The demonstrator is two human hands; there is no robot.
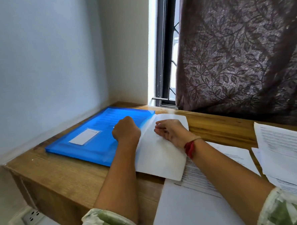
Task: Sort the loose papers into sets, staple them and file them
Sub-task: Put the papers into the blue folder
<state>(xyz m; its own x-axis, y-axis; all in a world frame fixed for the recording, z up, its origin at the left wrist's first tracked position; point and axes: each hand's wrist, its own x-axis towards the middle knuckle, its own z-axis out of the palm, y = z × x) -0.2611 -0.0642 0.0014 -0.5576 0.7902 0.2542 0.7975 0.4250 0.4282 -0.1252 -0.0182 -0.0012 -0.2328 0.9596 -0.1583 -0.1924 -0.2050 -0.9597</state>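
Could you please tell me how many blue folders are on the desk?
1: the folder lies at the desk's left end by the wall, under the left hand.

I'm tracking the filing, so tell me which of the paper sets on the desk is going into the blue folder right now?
The blank-faced set under the right hand, sticking out of the blue folder; the printed sheets lie apart, untouched.

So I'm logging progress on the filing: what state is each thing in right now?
blue folder: flat on desk, flap open
paper set: partly slid into folder
left hand: fisted on folder
right hand: open, resting on paper set
loose papers: spread on desk, unfiled
curtain: mostly drawn
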